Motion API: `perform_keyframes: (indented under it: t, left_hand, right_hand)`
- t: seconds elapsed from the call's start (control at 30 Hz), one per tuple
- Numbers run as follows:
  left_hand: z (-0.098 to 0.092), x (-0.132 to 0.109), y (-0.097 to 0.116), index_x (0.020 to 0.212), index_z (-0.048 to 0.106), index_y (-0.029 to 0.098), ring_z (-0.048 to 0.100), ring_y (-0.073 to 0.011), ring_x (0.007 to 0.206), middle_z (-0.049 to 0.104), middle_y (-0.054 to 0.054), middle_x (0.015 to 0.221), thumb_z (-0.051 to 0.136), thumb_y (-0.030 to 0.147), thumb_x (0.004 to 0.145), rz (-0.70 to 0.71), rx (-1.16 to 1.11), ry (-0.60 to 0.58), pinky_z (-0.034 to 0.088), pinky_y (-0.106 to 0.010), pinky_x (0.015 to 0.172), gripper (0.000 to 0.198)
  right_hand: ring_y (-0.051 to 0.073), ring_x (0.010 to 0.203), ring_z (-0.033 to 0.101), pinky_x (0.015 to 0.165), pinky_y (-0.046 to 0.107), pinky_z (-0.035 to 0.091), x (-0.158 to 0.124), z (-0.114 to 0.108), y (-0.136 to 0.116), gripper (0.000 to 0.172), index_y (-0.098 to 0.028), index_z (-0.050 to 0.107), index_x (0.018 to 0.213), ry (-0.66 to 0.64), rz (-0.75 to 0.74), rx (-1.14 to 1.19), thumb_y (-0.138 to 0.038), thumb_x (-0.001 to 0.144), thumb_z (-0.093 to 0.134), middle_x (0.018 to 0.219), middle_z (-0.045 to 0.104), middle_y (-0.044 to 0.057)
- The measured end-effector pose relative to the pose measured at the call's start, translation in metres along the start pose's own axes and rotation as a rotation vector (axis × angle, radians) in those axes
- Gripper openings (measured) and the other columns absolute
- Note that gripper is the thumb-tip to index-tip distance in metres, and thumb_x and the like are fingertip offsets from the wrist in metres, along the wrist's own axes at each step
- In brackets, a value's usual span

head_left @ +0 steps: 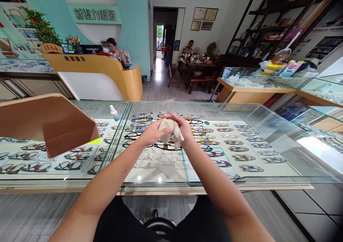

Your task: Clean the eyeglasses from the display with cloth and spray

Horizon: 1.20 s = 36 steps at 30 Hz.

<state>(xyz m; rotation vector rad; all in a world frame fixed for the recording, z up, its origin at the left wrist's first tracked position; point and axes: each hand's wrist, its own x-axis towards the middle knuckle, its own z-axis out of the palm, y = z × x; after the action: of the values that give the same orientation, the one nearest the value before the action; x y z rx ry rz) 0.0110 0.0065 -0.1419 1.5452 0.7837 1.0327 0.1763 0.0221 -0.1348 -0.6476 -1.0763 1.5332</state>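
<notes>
Both my hands meet over the glass display counter [150,177]. My left hand [151,133] is closed on a beige cleaning cloth [168,135] that hangs between the hands. My right hand [180,126] is closed too, pinching a pair of clear-framed glasses [169,106] that stick up above the fingers, partly wrapped in the cloth. Rows of spectacle frames [227,142] lie under the glass below the hands.
A small spray bottle [114,112] stands on the counter to the left. A brown box-like stand [53,124] sits at the far left. Beyond are a yellow reception desk [102,74] with a seated person, another person at a table [198,65], and more glass cases [268,79] at right.
</notes>
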Motion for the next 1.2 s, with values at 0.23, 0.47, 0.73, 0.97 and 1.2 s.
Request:
perform_keyframes:
  t: [0.23, 0.47, 0.73, 0.97, 1.2]
  left_hand:
    - [0.014, 0.001, -0.005, 0.100, 0.073, 0.017, 0.058, -0.0165, 0.078, 0.070, -0.003, 0.087, 0.085, 0.084, 0.079, 0.037, -0.059, 0.177, 0.046, -0.030, 0.077, 0.072]
    - [0.017, 0.001, -0.003, 0.078, 0.063, 0.018, 0.049, -0.0140, 0.069, 0.060, 0.000, 0.072, 0.073, 0.094, 0.083, 0.089, -0.035, 0.253, 0.041, -0.029, 0.068, 0.077]
    - [0.011, 0.004, -0.007, 0.093, 0.078, 0.015, 0.065, -0.0170, 0.075, 0.074, -0.004, 0.080, 0.090, 0.086, 0.073, -0.040, -0.253, 0.129, 0.050, -0.028, 0.071, 0.074]
    - [0.007, 0.008, -0.005, 0.096, 0.080, 0.016, 0.076, -0.0251, 0.086, 0.078, -0.005, 0.082, 0.097, 0.078, 0.068, -0.068, -0.421, 0.244, 0.055, -0.031, 0.072, 0.070]
    - [-0.016, 0.013, 0.006, 0.091, 0.073, 0.017, 0.077, -0.0229, 0.082, 0.076, -0.005, 0.078, 0.097, 0.072, 0.074, -0.062, -0.494, 0.489, 0.049, -0.027, 0.060, 0.062]
  right_hand:
    - [0.028, 0.105, 0.075, 0.103, 0.040, 0.054, -0.007, 0.011, -0.001, 0.043, -0.024, 0.094, 0.092, -0.033, -0.123, -0.147, -0.064, 0.085, 0.080, 0.104, 0.089, 0.006]
    - [0.031, 0.114, 0.075, 0.113, 0.042, 0.051, -0.005, 0.011, 0.001, 0.041, -0.025, 0.092, 0.087, -0.053, -0.137, -0.145, -0.063, 0.086, 0.078, 0.106, 0.088, 0.006]
    - [0.031, 0.111, 0.077, 0.109, 0.042, 0.054, 0.002, 0.003, 0.003, 0.038, -0.023, 0.090, 0.084, -0.040, -0.103, -0.082, -0.058, 0.084, 0.077, 0.098, 0.087, 0.007]
    - [0.032, 0.134, 0.070, 0.115, 0.042, 0.053, 0.004, -0.007, -0.004, 0.034, -0.027, 0.091, 0.097, 0.056, -0.167, -0.012, -0.057, 0.090, 0.077, 0.131, 0.085, 0.006]
    - [0.036, 0.159, 0.053, 0.134, 0.047, 0.038, 0.001, -0.005, -0.004, 0.038, -0.027, 0.093, 0.093, -0.085, -0.285, -0.284, -0.060, 0.096, 0.074, 0.159, 0.070, 0.006]
